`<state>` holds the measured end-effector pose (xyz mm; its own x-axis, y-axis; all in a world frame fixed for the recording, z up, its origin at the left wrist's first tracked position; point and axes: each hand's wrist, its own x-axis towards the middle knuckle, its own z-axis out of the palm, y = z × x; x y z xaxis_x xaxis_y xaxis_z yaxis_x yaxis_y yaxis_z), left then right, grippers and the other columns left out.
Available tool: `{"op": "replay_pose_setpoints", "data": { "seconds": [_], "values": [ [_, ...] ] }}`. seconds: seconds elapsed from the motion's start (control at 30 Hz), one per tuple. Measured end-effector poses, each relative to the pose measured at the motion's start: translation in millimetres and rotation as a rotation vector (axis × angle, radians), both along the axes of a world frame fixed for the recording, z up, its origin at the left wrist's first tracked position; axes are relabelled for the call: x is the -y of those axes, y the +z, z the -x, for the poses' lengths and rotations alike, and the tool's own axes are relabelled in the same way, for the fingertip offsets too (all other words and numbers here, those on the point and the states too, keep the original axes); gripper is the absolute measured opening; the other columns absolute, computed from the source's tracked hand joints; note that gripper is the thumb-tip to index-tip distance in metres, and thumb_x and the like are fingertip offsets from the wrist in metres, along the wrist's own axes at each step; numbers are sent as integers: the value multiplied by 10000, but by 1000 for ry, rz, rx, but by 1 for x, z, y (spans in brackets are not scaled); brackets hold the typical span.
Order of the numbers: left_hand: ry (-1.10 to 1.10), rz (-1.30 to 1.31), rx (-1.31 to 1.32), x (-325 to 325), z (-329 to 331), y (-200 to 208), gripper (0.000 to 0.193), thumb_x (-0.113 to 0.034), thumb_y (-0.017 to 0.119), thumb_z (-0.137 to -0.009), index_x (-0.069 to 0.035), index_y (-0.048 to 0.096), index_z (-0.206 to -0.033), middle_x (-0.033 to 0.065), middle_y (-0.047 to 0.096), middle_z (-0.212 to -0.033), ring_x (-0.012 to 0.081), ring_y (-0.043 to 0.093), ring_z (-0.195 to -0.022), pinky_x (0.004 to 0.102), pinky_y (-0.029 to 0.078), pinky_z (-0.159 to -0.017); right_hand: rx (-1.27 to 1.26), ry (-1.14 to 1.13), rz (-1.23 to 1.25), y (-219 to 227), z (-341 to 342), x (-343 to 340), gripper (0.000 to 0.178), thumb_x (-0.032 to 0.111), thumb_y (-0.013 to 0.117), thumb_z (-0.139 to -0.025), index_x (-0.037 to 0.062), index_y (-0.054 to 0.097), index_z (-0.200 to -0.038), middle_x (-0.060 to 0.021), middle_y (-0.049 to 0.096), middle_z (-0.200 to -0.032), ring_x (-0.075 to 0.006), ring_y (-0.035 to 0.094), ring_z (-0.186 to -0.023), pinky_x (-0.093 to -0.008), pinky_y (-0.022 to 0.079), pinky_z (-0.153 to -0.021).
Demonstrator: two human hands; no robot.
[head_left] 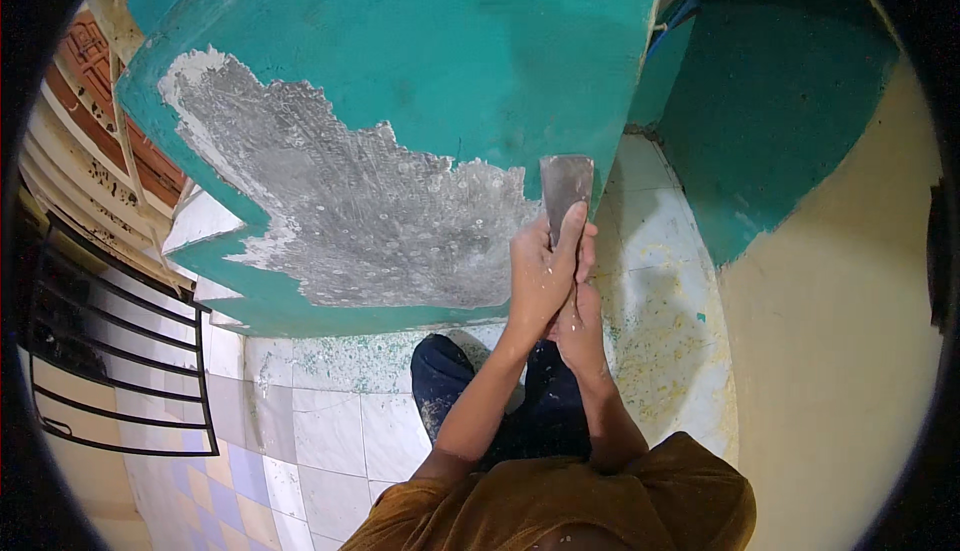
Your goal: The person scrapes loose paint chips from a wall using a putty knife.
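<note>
now the scraper (567,183) is gripped w/ both hands, its lower end closed on by the r. hand (580,327), the l. hand (540,279) wrapped higher up, thumb laid along the tool. it's held over the green wall (430,61), just r. of the grey patch (370,211); contact can't be told. floor (330,419) below's strewn w/ paint bits (350,359).

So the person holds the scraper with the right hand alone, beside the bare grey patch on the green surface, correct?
Not the right hand alone: the head view shows the left hand on the scraper too, nearer its blade. The rest stands.
</note>
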<state>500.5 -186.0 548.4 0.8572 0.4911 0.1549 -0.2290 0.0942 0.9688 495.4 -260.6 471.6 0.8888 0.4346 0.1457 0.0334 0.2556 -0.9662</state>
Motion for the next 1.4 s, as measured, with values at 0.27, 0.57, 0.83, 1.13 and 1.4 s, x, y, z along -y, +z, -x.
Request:
{"op": "replay_pose_setpoints", "data": {
  "seconds": [0.27,0.57,0.83,1.13,1.4],
  "values": [
    [47,3,-146,14,11,-66,369,-292,504,-966,-2,581,-752,9,537,-541,57,456,-441,217,326,-422,-113,-9,153,-42,21,20,391,312,352,-1013,-17,504,-865,3,465,-568,-73,446,-461,-237,350,-408],
    [-28,49,-145,-1,11,-38,388,-299,518,-958,6,596,-733,21,546,-541,75,472,-439,226,335,-415,-331,118,93,-23,16,17,383,290,356,-1013,-28,498,-854,-2,464,-587,-75,435,-466,-244,363,-420],
    [8,-9,-86,-8,2,-22,390,-312,537,-949,-4,614,-723,17,564,-560,65,497,-469,208,345,-436,24,-34,141,4,9,0,353,231,363,-1003,-59,559,-954,-16,441,-529,-86,395,-438,-266,327,-421],
    [1,98,-109,7,13,-57,373,-314,520,-960,4,616,-789,27,564,-581,69,483,-454,214,352,-426,183,-58,240,-19,21,15,376,292,354,-1010,-43,524,-1015,-24,445,-521,-89,416,-442,-269,355,-422],
    [-99,205,-91,-3,5,-37,370,-298,509,-966,-8,596,-753,11,516,-534,71,442,-442,222,326,-431,-287,66,104,-17,18,11,341,274,366,-1013,35,449,-785,12,423,-580,-52,382,-461,-230,305,-407]
  ]
}}
